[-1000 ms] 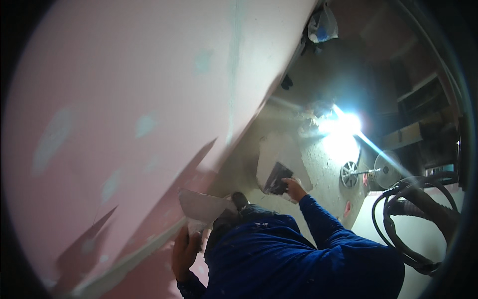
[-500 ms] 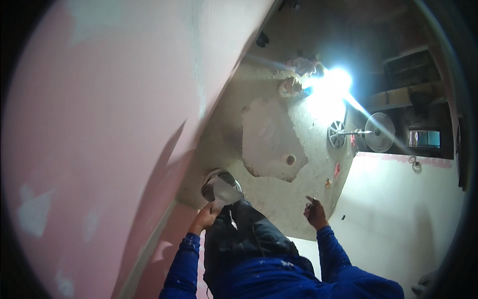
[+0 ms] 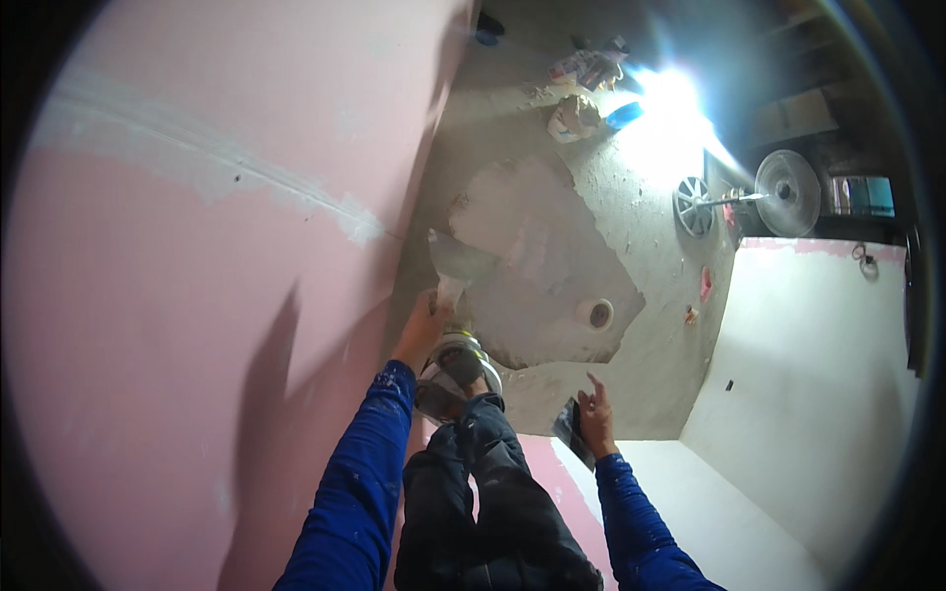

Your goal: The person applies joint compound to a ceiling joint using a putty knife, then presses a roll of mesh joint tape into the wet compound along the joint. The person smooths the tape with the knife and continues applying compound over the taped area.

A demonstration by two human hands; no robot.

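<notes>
So left hand [image 3: 422, 330] is gripping a wide scraper [image 3: 459, 259] up near the left edge of the floor [image 3: 658, 379]. Right hand [image 3: 595, 422] has got a dark flat tool [image 3: 569, 433] clutched over by the near edge.

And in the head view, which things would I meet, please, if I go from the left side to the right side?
Pink wall → left hand → wide scraper it holds → dark flat tool → right hand holding that tool → spoked fan base → round fan head → small cable loop.
</notes>
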